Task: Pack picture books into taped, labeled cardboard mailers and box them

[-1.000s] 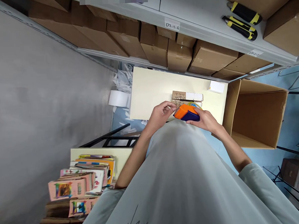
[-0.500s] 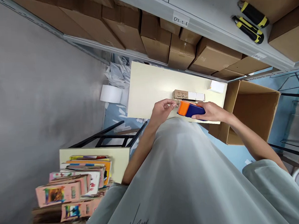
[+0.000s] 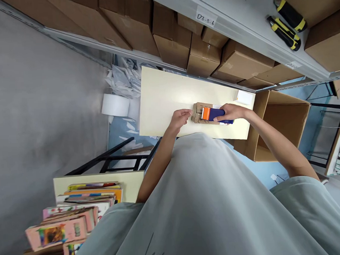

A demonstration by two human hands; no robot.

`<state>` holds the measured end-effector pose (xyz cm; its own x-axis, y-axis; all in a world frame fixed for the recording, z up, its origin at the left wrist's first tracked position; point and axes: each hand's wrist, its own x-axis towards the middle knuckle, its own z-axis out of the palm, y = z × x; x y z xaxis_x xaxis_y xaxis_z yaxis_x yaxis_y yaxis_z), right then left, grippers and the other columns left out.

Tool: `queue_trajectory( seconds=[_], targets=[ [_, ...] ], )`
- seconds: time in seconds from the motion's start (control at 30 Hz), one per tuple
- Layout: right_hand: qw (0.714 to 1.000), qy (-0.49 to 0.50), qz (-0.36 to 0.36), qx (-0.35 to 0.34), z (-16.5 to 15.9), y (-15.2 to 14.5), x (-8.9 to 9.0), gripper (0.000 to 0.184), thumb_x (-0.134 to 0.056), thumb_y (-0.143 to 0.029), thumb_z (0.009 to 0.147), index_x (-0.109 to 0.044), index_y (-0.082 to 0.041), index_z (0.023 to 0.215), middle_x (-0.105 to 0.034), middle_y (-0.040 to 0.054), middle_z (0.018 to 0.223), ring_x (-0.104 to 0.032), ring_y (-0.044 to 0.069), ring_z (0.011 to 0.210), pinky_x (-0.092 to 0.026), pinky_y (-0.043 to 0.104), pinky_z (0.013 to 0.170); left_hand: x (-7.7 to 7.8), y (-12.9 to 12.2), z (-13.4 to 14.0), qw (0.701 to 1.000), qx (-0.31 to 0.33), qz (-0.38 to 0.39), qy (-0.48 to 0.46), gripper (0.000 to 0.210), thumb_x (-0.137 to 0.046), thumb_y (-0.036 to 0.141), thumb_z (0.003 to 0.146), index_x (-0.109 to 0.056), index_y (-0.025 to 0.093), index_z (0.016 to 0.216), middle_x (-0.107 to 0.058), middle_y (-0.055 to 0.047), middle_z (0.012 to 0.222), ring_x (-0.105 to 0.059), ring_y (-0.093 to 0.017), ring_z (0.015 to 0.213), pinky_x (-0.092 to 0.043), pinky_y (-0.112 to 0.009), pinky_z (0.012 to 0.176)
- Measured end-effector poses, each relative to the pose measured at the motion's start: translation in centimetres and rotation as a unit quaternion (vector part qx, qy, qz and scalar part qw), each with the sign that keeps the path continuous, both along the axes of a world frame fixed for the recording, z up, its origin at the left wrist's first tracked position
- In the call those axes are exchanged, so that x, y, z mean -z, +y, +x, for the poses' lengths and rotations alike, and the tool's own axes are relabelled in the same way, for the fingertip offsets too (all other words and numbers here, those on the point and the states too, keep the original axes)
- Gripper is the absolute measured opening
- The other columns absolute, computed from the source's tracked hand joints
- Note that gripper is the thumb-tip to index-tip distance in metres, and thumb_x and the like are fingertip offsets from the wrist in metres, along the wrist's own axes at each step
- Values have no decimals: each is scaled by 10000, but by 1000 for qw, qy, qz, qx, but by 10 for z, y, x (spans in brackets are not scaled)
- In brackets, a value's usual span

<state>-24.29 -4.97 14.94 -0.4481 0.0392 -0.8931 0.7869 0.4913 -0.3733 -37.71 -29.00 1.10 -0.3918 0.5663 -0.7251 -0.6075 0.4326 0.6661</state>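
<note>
My right hand (image 3: 232,111) grips a blue and orange tape dispenser (image 3: 211,114) with a toothed edge, held over a small cardboard box (image 3: 196,117). The dispenser hides most of the box's top; a white patch and some handwriting show around it. Clear tape seems to shine on the box's left end. Close to that end is my left hand (image 3: 180,120), its thumb and fingertips pressed together; whatever they may pinch is too small to make out. The box lies on a cream tabletop (image 3: 160,98).
A small white box (image 3: 244,97) sits at the table's right end, beside a large open carton (image 3: 282,122). Shelving with cardboard boxes (image 3: 203,52) and two utility knives (image 3: 284,32) borders the far side. Books (image 3: 69,222) are stacked at lower left, near a white roll (image 3: 115,105).
The tape dispenser has moved from in front of the box to above it, with its orange end near the box's left part. My left hand has shifted slightly left.
</note>
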Motion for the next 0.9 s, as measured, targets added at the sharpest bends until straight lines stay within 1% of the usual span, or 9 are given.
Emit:
queue_trajectory(
  seconds=[0.17,0.33,0.43,0.53,0.63,0.7,0.73,0.8,0.9],
  targets=[
    [997,-17,54,-56,-6,0,26,545,-851,-724,822,-718,-198,785,-719,34,683,-669,196,632,-474,314,612,30,7,8,1000,-3,-25,-13,310,-893,388,688,-787,170,882,-674,-19,773,-470,-97,619,-390,-268,593],
    [993,-18,82,-88,-8,-5,36,564,-823,-759,831,-720,-204,821,-712,32,692,-671,206,659,-454,308,616,42,14,15,999,5,-33,-18,358,-941,433,699,-801,170,897,-708,-20,775,-483,-91,596,-417,-273,598],
    [991,-23,94,-96,-8,-9,39,559,-827,-755,835,-710,-209,808,-709,43,691,-658,212,646,-447,323,621,46,11,14,998,12,-57,2,497,-936,442,743,-811,170,1141,-767,-38,886,-543,-99,628,-461,-266,622],
    [990,-20,104,-98,-8,-12,40,562,-829,-758,832,-700,-213,792,-704,43,698,-657,215,655,-442,325,638,48,4,15,989,5,-106,103,755,-946,397,755,-705,181,1438,-809,-109,1176,-696,-147,784,-581,-309,781],
    [990,-16,107,-95,-6,-13,40,577,-830,-773,815,-700,-212,777,-711,49,716,-657,218,660,-447,329,643,44,-5,29,976,-4,-66,207,599,-825,365,896,-699,172,1449,-761,-170,1397,-788,-226,1088,-603,-392,1058],
    [990,-11,104,-92,-5,-13,40,576,-832,-772,809,-712,-209,786,-720,53,731,-666,225,676,-456,331,647,40,-10,46,975,31,19,218,552,-722,347,974,-671,178,1497,-707,-174,1514,-725,-269,1348,-538,-427,1209],
    [991,-7,102,-89,-5,-13,41,571,-836,-768,805,-721,-209,798,-726,55,741,-674,230,690,-462,332,654,37,-11,55,974,61,52,214,606,-710,333,978,-624,191,1560,-657,-168,1589,-649,-286,1469,-486,-445,1275],
    [992,0,100,-82,-4,-13,42,562,-855,-757,791,-743,-208,834,-742,59,766,-693,244,724,-476,335,673,35,-12,67,967,124,77,207,809,-742,309,949,-460,218,1701,-500,-161,1740,-471,-319,1632,-366,-486,1365],
    [991,10,106,-76,-6,-14,43,557,-899,-730,760,-770,-207,904,-762,62,792,-712,257,754,-489,332,683,37,-4,68,942,209,81,248,1177,-856,348,881,-150,215,1813,-190,-203,1872,-219,-382,1737,-246,-552,1405]
  ],
)
